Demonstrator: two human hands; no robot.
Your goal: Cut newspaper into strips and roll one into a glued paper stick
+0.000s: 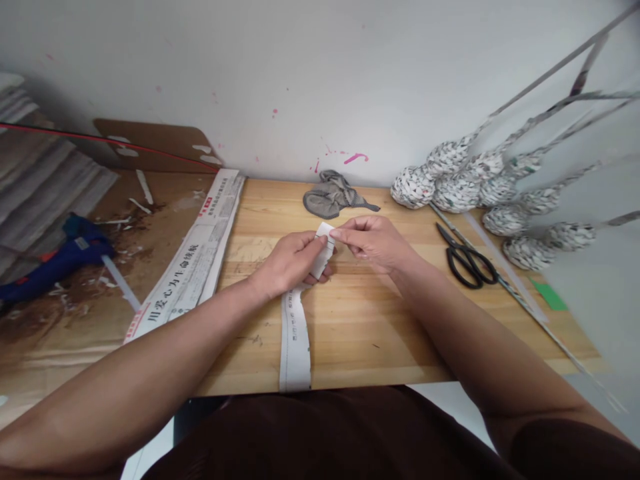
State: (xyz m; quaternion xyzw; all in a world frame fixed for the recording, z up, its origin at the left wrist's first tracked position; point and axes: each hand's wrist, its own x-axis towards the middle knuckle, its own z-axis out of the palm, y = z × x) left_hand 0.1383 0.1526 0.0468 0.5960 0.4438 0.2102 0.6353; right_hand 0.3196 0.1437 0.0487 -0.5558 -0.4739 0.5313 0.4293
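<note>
A strip of printed paper (296,347) runs up from the table's front edge to my hands, its upper part folded into a small flat piece. My left hand (299,259) is closed round that folded part, thumb on top and fingers beneath. The thumb and forefinger of my right hand (371,241) pinch its upper right corner. Both hands are just above the wooden table (380,340), near its middle. The underside of the fold is hidden by my fingers.
Newspaper strips (190,267) lie at the left, beside a blue glue gun (85,250) on brown paper. A grey cloth (333,195) lies behind my hands. Black scissors (467,260), a thin rod (520,300) and several woven paper balls (457,192) are at the right.
</note>
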